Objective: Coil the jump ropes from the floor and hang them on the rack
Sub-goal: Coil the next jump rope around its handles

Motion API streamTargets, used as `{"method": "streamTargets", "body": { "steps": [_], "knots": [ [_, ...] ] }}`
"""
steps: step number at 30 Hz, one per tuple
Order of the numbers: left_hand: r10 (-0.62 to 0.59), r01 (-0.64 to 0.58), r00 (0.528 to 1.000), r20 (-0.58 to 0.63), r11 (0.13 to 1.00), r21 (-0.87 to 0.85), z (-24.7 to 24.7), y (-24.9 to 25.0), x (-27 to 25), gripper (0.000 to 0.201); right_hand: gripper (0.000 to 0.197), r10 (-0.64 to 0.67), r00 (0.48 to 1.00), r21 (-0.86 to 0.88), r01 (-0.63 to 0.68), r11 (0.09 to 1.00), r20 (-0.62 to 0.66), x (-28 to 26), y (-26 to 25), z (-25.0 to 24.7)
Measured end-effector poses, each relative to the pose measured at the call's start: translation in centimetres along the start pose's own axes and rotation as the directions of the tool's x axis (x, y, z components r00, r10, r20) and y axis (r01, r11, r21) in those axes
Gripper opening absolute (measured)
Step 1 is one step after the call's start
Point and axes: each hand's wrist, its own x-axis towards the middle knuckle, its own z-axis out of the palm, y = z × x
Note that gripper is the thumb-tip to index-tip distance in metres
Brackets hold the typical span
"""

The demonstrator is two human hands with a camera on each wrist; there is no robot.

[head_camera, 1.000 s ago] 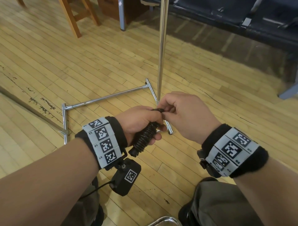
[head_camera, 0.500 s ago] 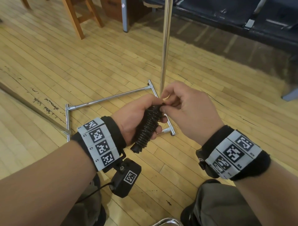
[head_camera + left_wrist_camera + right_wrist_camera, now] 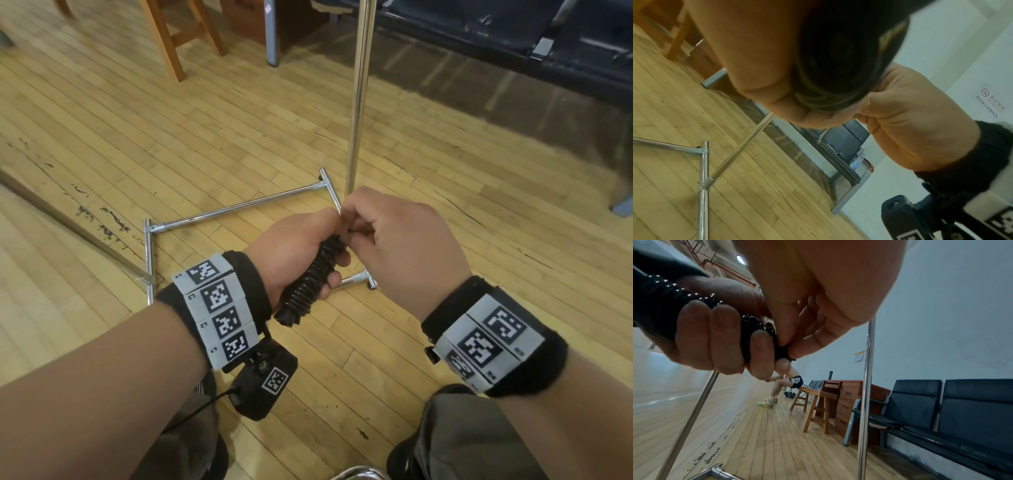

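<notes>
My left hand [image 3: 294, 250] grips a black jump rope bundle [image 3: 308, 281], its cord wound in tight ridges around the handles. The bundle's lower end sticks out below my fist. My right hand [image 3: 394, 246] is curled at the bundle's top end, its thumb and fingertips [image 3: 785, 340] pinching the black cord there [image 3: 782, 352]. In the left wrist view the bundle [image 3: 838, 65] fills the palm, dark and blurred. The chrome rack [image 3: 358, 89] stands just beyond my hands, its upright pole rising out of view and its base frame [image 3: 239, 207] lying on the floor.
Wooden plank floor [image 3: 171, 137] all around. Wooden stool legs [image 3: 164, 37] and a wooden desk [image 3: 846, 395] stand at the back, dark bench seats [image 3: 962, 402] along the wall at right. A person [image 3: 789, 382] sits on a far stool. My knees [image 3: 462, 438] show below.
Both hands rose slightly with the bundle. My right hand's fingers have closed more tightly over the bundle's top end.
</notes>
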Motion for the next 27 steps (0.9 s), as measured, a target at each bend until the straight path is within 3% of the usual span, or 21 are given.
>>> {"method": "streamTargets", "body": {
  "steps": [4,7,10,13,16,19,21,27],
  "knots": [
    [-0.009,0.01,1.0,0.019,1.0,-0.021,0.3,0.2,0.2,0.037,0.015,0.061,0.998,0.103,-0.063,0.993,0.021,0.0,0.4,-0.2],
    [-0.025,0.029,0.998,0.051,0.996,-0.09,0.3,0.5,0.3,0.038,0.015,0.149,0.989,0.318,-0.147,0.937,0.018,0.1,1.0,-0.9],
    [-0.017,0.03,0.995,0.103,0.991,-0.131,0.2,0.8,0.4,0.033,0.017,0.246,0.967,0.602,-0.239,0.762,0.072,0.1,1.6,-1.0],
    [0.004,0.013,0.991,0.134,0.992,-0.129,0.4,0.7,0.3,0.034,0.022,0.319,0.929,0.733,-0.347,0.585,0.185,0.1,2.0,-0.4],
    [0.033,-0.014,0.99,0.141,0.991,-0.135,0.6,0.7,0.3,0.035,0.024,0.301,0.903,0.792,-0.417,0.446,0.307,0.2,2.2,0.2],
    [0.043,-0.025,0.993,0.112,0.987,-0.16,0.5,0.6,0.4,0.058,0.023,0.282,0.889,0.818,-0.447,0.362,0.361,0.3,2.3,0.3],
    [0.052,-0.033,0.993,0.107,0.985,-0.168,0.5,0.4,0.5,0.065,0.024,0.285,0.885,0.823,-0.452,0.343,0.367,0.3,2.4,0.5],
    [0.078,-0.059,0.992,0.095,0.981,-0.187,0.3,0.2,0.8,0.06,0.018,0.256,0.907,0.863,-0.403,0.303,0.334,0.2,2.4,0.5]
  ]
}}
